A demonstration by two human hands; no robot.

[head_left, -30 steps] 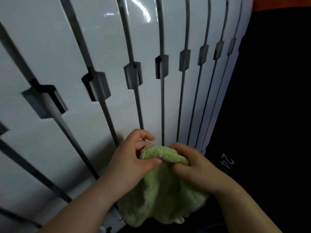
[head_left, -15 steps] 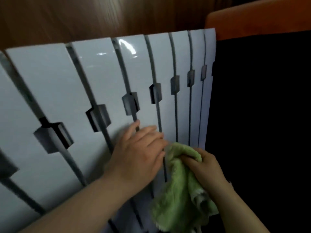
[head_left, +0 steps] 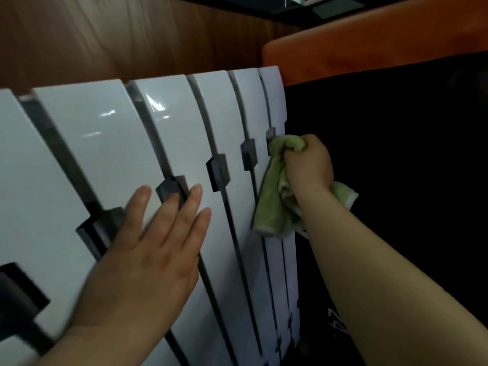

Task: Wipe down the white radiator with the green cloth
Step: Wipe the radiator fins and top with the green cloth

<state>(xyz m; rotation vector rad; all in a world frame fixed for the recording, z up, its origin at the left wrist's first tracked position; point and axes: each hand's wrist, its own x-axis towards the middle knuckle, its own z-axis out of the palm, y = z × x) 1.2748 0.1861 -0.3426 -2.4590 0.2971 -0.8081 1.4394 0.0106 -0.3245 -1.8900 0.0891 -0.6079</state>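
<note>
The white radiator (head_left: 111, 143) fills the left and middle of the view, its glossy vertical panels split by dark gaps with grey brackets. My left hand (head_left: 148, 257) lies flat on the middle panels with its fingers straight and spread. My right hand (head_left: 309, 167) grips the bunched green cloth (head_left: 274, 204) against the rightmost panel, about halfway up. The cloth's loose end hangs below my fist and partly behind my wrist.
A dark wood-panelled wall (head_left: 132, 40) stands behind the radiator. An orange edge (head_left: 369, 40) tops a black surface (head_left: 409, 167) right beside the radiator's right end. White lettering (head_left: 338, 326) shows low on that black surface.
My left hand has let go of the cloth and laid itself flat on the panels. My right hand has carried the cloth up to the rightmost panel. The view has tilted upward.
</note>
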